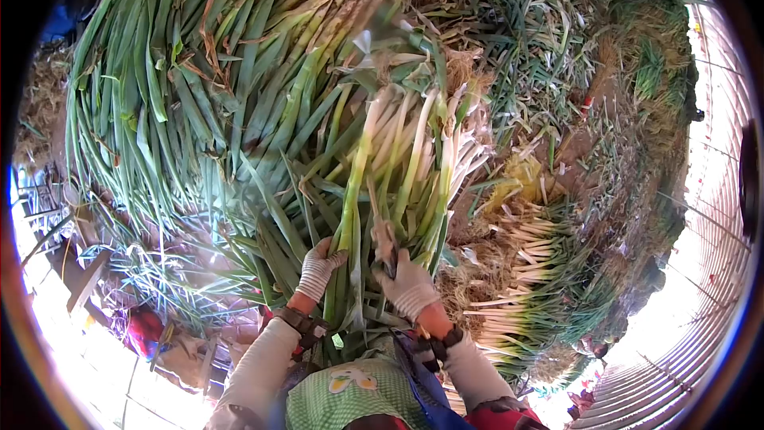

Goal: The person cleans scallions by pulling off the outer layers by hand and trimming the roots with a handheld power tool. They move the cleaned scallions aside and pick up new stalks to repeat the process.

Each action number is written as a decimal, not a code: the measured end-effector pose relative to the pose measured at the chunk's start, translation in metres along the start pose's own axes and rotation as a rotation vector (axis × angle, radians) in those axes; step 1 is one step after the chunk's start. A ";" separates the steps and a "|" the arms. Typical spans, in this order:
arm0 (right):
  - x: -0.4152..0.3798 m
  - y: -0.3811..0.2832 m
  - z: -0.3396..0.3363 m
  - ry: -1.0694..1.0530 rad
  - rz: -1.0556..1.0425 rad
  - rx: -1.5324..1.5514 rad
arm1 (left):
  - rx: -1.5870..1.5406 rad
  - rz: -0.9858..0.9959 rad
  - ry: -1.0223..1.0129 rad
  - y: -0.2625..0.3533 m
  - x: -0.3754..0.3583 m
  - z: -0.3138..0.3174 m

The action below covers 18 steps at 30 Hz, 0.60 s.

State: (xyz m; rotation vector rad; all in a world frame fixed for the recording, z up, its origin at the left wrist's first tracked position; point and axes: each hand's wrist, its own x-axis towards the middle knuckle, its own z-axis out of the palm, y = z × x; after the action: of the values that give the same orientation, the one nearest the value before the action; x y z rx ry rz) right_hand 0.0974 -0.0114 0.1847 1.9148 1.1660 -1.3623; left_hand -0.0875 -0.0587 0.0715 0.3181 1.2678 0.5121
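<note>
A broad heap of long green stalks (pixel 183 103) is spreading ahead of the white-gloved left hand (pixel 320 268), which is grasping a thick green-and-white stalk (pixel 353 191), pointing forward between both hands. The white-gloved right hand (pixel 407 283) is gripping a blurred brownish tool (pixel 385 244).

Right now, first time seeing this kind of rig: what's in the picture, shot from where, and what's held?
No robot here: it's a person at work. The single picture comes from a camera worn on the head, looking forward and down. A big heap of leafy onions, or something similar, fills the upper left; a row of pale-stemmed onions lies to the right. The gloved left hand is against some green stalks; its grip is unclear. The gloved right hand seems to hold a blurred object, perhaps a tool.
</note>
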 end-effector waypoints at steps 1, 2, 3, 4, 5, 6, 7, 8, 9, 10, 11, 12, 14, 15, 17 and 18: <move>0.013 -0.005 -0.007 0.045 -0.015 0.029 | -0.030 -0.008 -0.012 0.007 -0.002 0.000; 0.028 -0.010 -0.016 0.090 -0.032 0.059 | -0.026 -0.050 -0.006 0.013 -0.005 -0.001; 0.045 -0.012 -0.023 0.171 -0.066 0.114 | -0.032 -0.052 -0.019 0.015 -0.007 -0.002; 0.059 -0.013 -0.030 0.192 -0.085 0.111 | -0.038 -0.058 -0.032 0.014 -0.010 -0.004; 0.069 -0.012 -0.035 0.214 -0.102 0.108 | -0.043 -0.063 -0.046 0.015 -0.012 -0.007; 0.072 -0.013 -0.035 0.152 -0.105 0.070 | -0.018 -0.069 -0.051 0.019 -0.017 -0.007; 0.067 -0.012 -0.032 0.102 -0.102 0.077 | -0.026 -0.081 -0.059 0.023 -0.022 -0.008; 0.055 -0.011 -0.028 0.052 -0.098 0.079 | -0.038 -0.094 -0.067 0.027 -0.028 -0.008; 0.041 -0.012 -0.026 0.003 -0.095 0.078 | -0.053 -0.104 -0.076 0.034 -0.035 -0.006; 0.028 -0.013 -0.025 -0.005 -0.036 0.064 | -0.056 -0.197 -0.102 0.061 -0.054 0.001; 0.023 -0.005 -0.018 0.036 -0.052 0.079 | -0.086 -0.197 -0.102 0.064 -0.064 0.005; 0.020 0.005 -0.009 0.076 -0.068 0.097 | -0.112 -0.197 -0.102 0.062 -0.077 0.008; 0.013 0.018 0.000 0.124 -0.062 0.141 | -0.147 -0.251 -0.109 0.058 -0.099 0.014; 0.003 0.017 -0.004 0.076 -0.021 0.138 | -0.077 -0.234 -0.117 0.038 -0.104 0.015; -0.025 0.013 -0.018 -0.020 0.076 0.127 | -0.058 -0.210 -0.135 0.012 -0.103 0.030; -0.034 0.018 -0.016 -0.078 0.043 0.094 | 0.326 0.013 -0.081 -0.022 -0.093 0.028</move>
State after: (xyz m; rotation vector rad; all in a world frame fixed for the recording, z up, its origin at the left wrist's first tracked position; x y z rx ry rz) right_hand 0.1164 -0.0201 0.2209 1.9218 1.0350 -1.4783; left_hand -0.0757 -0.1252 0.1451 0.6141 1.2702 0.2987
